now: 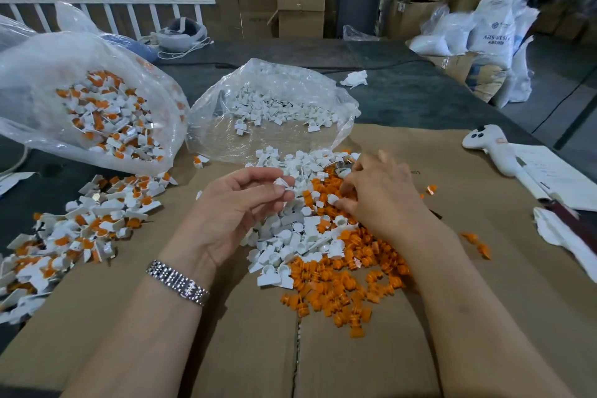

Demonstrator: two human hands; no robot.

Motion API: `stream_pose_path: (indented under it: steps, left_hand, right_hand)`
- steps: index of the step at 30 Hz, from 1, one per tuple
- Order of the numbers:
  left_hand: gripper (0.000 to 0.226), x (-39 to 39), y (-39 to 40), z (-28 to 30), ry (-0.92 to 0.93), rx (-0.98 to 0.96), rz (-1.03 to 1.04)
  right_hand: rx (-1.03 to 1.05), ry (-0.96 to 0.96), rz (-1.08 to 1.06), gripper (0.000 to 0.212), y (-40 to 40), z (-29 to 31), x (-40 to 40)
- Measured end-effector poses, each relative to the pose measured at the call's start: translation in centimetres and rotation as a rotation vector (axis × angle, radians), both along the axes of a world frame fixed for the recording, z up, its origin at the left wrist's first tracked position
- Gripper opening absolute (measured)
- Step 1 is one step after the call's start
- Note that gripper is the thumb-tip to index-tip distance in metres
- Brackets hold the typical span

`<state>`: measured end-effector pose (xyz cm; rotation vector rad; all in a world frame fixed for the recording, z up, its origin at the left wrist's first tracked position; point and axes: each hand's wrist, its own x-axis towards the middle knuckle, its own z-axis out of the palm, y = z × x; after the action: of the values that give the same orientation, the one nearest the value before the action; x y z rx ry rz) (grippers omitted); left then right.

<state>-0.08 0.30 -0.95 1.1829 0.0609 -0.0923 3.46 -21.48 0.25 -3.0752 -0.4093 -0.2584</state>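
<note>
A mixed heap lies on flattened cardboard [355,359]: small white plastic parts [290,236] on its left side and orange plastic plugs [336,284] on its right. My left hand [239,210], with a metal watch on the wrist, pinches one white part [283,184] between thumb and fingers above the heap. My right hand [378,194] lies palm down on the orange plugs with its fingers curled into the pile; whether it holds a plug is hidden.
Joined white-and-orange pieces [80,229] lie at the left, more in a clear bag [106,113]. A second clear bag [274,107] holds white parts. A white handheld device [491,149] and papers [555,178] lie at right. Boxes and sacks stand behind.
</note>
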Motion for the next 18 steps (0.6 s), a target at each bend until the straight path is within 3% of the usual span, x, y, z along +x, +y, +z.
stream_pose_path:
  steps: [10, 15, 18]
  left_hand:
    - [0.03, -0.2, -0.5, -0.2, 0.061, -0.039, -0.007]
    - [0.02, -0.3, -0.8, 0.0, 0.064, -0.06, -0.004]
    - [0.017, -0.4, -0.9, 0.1, 0.071, -0.075, -0.004]
  right_hand:
    - [0.097, -0.036, 0.028, 0.01, -0.5, -0.2, 0.3]
    - [0.089, -0.085, 0.072, 0.028, -0.4, -0.9, 1.0]
    - [0.03, -0.103, 0.09, 0.027, 0.3, -1.4, 1.3]
